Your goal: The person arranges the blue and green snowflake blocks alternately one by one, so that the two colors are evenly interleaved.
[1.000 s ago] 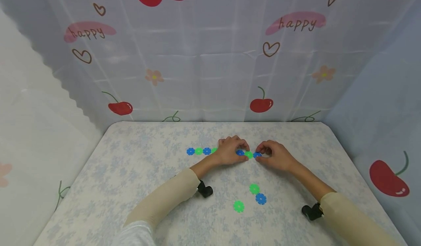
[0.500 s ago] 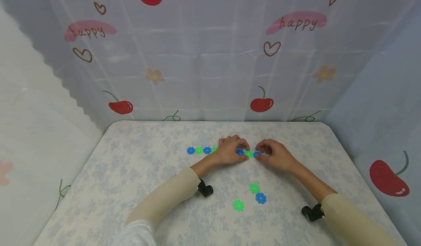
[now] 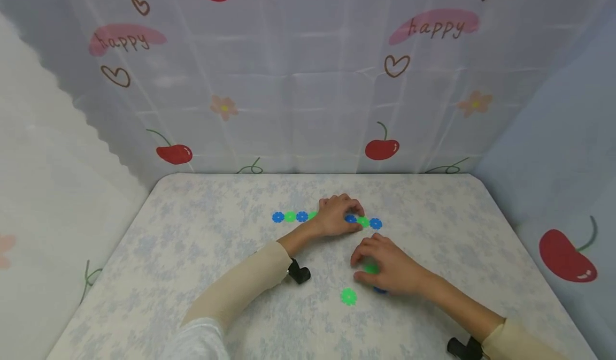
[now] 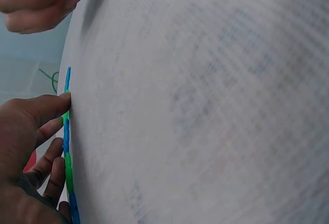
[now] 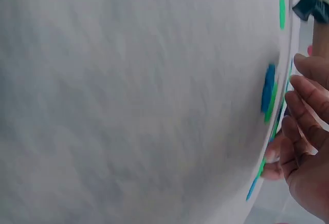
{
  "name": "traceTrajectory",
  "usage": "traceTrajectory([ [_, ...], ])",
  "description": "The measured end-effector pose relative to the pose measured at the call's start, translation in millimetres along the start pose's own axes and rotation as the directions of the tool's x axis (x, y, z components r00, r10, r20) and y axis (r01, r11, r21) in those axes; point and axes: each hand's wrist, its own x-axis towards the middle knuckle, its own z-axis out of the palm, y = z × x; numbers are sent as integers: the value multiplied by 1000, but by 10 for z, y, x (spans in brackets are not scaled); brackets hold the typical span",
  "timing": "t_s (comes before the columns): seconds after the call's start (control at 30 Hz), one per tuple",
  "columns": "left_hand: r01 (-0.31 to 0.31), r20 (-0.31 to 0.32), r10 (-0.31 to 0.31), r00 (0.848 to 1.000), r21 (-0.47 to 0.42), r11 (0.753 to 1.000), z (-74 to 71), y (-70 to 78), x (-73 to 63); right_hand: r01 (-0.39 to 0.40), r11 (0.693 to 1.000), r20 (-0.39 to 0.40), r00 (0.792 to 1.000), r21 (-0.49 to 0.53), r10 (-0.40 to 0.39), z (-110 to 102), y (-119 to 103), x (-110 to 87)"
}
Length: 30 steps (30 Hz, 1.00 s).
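Note:
A chain of interlocking plastic discs in blue and green lies across the far middle of the table, partly hidden under my left hand. Thumb and fingers of that hand pinch the chain at a green disc near its right end. A blue disc forms that end. Nearer to me, my right hand is held over two loose discs, its thumb and fingers spread apart and holding nothing. One is a green disc; the other, a blue disc, is mostly hidden beneath the palm.
Another loose green disc lies front left of my right hand. The table has a pale flowered cover. Behind it hangs a curtain printed with cherries. Each wrist carries a small black camera.
My right hand has let go of the blue end disc and come back toward me, over the loose discs. My left hand stays at the chain.

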Motion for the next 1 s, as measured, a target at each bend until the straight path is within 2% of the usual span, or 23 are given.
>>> traceTrajectory([
  [0.2,-9,-1,9,1000,-11,1000,-11,6,-22,24,1000,99,995,14,-25,127,-180,-86],
  [0.4,-5,-1,5,1000,-4,1000,15,9,-10,20,1000,130,991,13,-21,153,-258,-108],
  [0.57,-10,-2,10,1000,-8,1000,22,2,5,21,998,157,987,53,-29,152,-261,-96],
  [0.7,-15,-1,15,1000,-5,1000,1,23,6,-7,996,181,983,86,-9,135,-271,-86],
  [0.83,-19,-8,19,1000,-7,1000,-10,43,3,-38,978,201,980,206,-4,115,-262,-94],
  [1.0,-30,-11,30,999,-6,1000,23,44,-4,-54,918,163,987,393,-11,77,-154,-119],
])
